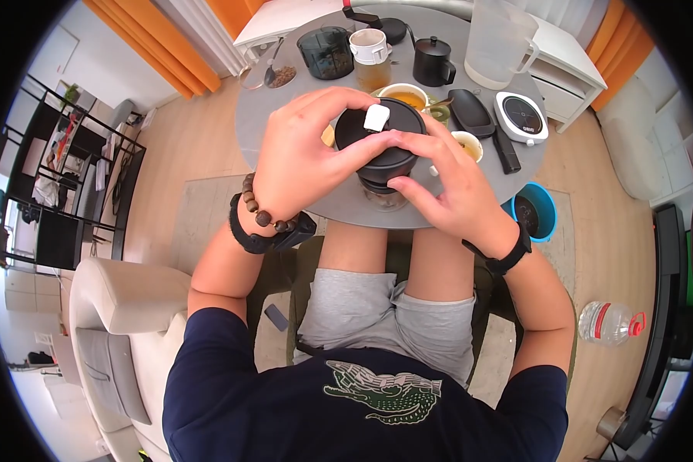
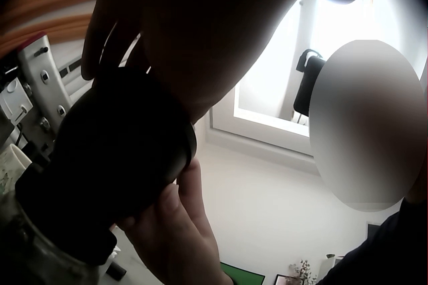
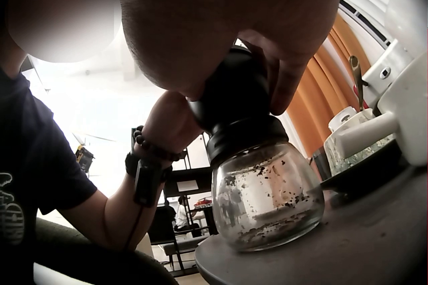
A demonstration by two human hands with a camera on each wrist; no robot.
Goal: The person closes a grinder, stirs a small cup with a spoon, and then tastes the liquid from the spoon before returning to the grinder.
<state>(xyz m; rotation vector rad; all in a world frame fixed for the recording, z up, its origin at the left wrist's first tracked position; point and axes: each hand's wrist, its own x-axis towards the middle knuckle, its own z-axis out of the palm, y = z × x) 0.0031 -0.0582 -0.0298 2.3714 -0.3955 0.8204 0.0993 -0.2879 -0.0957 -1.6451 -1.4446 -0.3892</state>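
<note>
A black grinder-like device [image 1: 396, 158] with a glass base [image 3: 267, 198] stands on the grey table near its front edge. Dark grounds cling inside the glass in the right wrist view. The left hand [image 1: 304, 150] curls round the black top from the left, its thumb across the lid. From the right, the right hand [image 1: 458, 185] grips the black body, thumb low on the near side. On the lid lies a small white piece [image 1: 376, 118]. In the left wrist view the black body [image 2: 120, 158] is very dark.
Behind the hands on the table [image 1: 254, 115] are a dark clear container [image 1: 326, 54], a jar [image 1: 372, 69], a black lidded mug [image 1: 433, 61], a large pitcher [image 1: 500, 42], a white scale [image 1: 520, 118] and a bowl of orange liquid [image 1: 405, 95]. A blue bin [image 1: 543, 212] stands at the right.
</note>
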